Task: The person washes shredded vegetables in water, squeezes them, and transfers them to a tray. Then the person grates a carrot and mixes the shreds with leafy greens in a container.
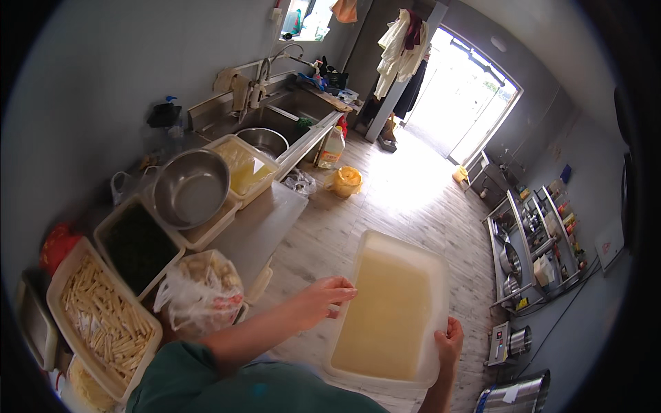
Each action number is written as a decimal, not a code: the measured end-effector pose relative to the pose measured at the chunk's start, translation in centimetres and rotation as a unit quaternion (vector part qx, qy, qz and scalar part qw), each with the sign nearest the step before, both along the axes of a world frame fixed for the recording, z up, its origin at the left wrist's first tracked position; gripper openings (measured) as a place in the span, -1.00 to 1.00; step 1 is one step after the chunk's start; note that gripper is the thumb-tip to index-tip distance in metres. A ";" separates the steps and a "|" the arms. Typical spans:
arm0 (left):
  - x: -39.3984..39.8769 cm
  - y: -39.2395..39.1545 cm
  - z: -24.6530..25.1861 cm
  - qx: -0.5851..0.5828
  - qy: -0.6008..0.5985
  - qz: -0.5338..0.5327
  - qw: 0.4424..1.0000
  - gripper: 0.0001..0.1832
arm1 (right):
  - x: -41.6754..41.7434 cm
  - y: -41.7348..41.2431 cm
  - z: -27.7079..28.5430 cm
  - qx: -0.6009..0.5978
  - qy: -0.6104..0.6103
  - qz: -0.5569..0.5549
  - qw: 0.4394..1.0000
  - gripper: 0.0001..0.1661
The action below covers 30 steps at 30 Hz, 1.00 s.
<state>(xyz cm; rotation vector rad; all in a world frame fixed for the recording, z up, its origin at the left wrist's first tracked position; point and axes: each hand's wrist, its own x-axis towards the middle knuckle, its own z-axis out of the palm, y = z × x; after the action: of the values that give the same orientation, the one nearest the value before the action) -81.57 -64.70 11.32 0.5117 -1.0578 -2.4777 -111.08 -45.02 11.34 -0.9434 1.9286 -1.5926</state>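
Note:
A white rectangular plastic tub (395, 312) holding a pale yellowish layer is held out over the floor in front of me. My right hand (450, 338) grips its right rim, thumb on the near face and fingers behind the edge. At the left rim is my left hand (330, 299), fingers bent and partly apart; whether it bears on the rim cannot be told. To the left, a clear plastic bag (204, 294) of pale pieces stands beside a tub of dark green contents (137, 248) and a tub of pale cut sticks (106, 320).
A steel bowl (191, 188) rests on a tub by the double sink (248, 121). A white board (258, 222) lies along the counter. On the floor stand a yellow-lined bucket (345, 181) and a plastic jug (331, 148). Metal shelves (529, 253) with pans line the right wall.

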 end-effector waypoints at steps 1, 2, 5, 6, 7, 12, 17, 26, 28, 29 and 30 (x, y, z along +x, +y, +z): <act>-2.3 -2.4 0.0 -0.001 -0.019 -0.019 1.000 -0.74 | -1.9 -1.5 -0.7 -0.012 -0.001 -0.012 1.000 -0.51; -4.4 -4.8 0.1 0.001 -0.020 -0.025 0.999 -0.72 | -3.7 -3.4 -0.9 -0.024 -0.001 -0.024 0.999 -0.51; -9.8 -11.8 -0.2 0.005 -0.024 -0.040 0.999 -0.68 | -8.5 -9.5 -1.3 -0.036 -0.019 -0.021 0.999 -0.53; -11.6 -14.0 -0.8 0.005 -0.023 -0.043 0.999 -0.67 | -10.2 -11.6 -1.5 -0.027 -0.026 -0.013 0.999 -0.54; -13.1 -16.2 -1.4 0.005 -0.022 -0.045 0.999 -0.67 | -12.0 -14.1 -1.3 -0.018 -0.032 -0.003 0.999 -0.54; -19.6 -28.8 -3.4 0.019 -0.020 -0.011 1.000 -0.70 | -19.5 -28.4 -3.3 -0.036 -0.079 0.030 0.996 -0.55; -23.7 -41.0 -4.0 0.038 -0.030 0.100 0.994 -0.76 | -25.6 -46.7 -4.0 -0.017 -0.115 0.113 0.987 -0.56; -27.1 -68.3 -6.3 0.066 0.051 0.350 0.933 -0.84 | -31.6 -81.3 -8.8 -0.070 -0.154 0.240 0.956 -0.51; -27.6 -73.8 -7.9 0.088 0.038 0.385 0.918 -0.79 | -31.7 -88.3 -9.6 -0.049 -0.143 0.228 0.962 -0.56; -28.0 -76.6 -8.4 0.100 0.032 0.400 0.910 -0.75 | -32.1 -91.5 -10.3 -0.055 -0.130 0.227 0.964 -0.56; -28.8 -79.1 -8.6 0.125 0.011 0.416 0.901 -0.75 | -32.9 -94.8 -11.0 -0.033 -0.112 0.228 0.967 -0.56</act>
<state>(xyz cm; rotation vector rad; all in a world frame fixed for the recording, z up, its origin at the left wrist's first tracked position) -110.35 -143.76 2.67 0.8058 -0.3622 -1.8255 -143.98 -139.82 0.34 -1.0868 1.3880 -1.4244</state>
